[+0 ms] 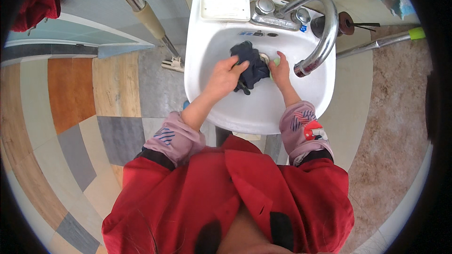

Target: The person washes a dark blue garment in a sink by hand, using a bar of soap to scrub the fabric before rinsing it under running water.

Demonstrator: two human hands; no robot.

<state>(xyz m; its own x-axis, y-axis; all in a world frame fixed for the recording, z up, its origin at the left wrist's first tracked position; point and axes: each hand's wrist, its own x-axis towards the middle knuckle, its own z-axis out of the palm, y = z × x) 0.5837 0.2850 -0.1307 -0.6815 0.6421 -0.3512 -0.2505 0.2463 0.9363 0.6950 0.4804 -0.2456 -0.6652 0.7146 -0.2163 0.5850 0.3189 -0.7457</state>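
Observation:
A bunched dark cloth (250, 64) lies in the bowl of a white ceramic sink (243, 116). My left hand (226, 74) grips the cloth's left side between thumb and fingers. At the cloth's right, my right hand (281, 70) is closed around a pale green object (276, 62), perhaps a bar of soap, mostly hidden by the fingers. The drain (264, 58) shows partly between the cloth and my right hand. Over the right side of the bowl arches a chrome faucet spout (328, 24); whether water runs cannot be told.
A white soap dish (225, 6) sits on the sink's back left, beside the chrome tap handle (265, 5). A mop with a metal pole (150, 19) leans at the left. Another metal pole (374, 43) and a brown round object (345, 24) are right of the sink. Red cloth (39, 3) hangs upper left.

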